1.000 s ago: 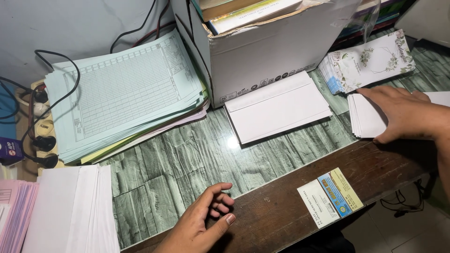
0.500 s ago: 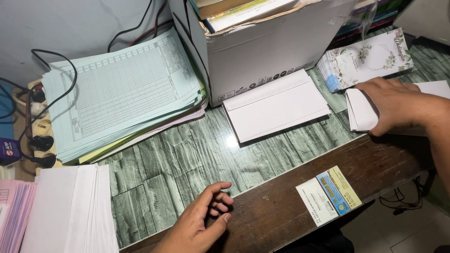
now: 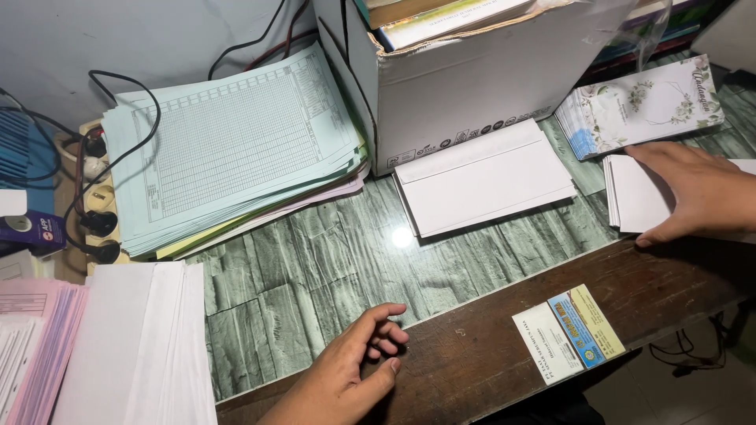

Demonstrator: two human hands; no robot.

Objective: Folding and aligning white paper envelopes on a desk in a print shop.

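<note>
Right hand [image 3: 697,189] flat, fingers spread, palm down on a small stack of white envelopes [image 3: 634,193] at the right edge of the frame; pressing, not gripping. Left hand [image 3: 354,374] at lower centre, loosely curled and holding nothing, resting on the desk edge [image 3: 472,354] where dark wood meets the green patterned top.

Best handled, by the look of it, with thumb sliding under the top envelope only, stack kept square under the palm, nothing pushed into the floral cards [image 3: 642,106] just above.

Larger envelope pile [image 3: 484,177] at centre, against the white box [image 3: 472,86]; green forms [image 3: 228,149] at upper left; small cards [image 3: 567,334] at lower right.

Against the earlier frame: right hand a little farther over the stack, left hand much as before.
</note>
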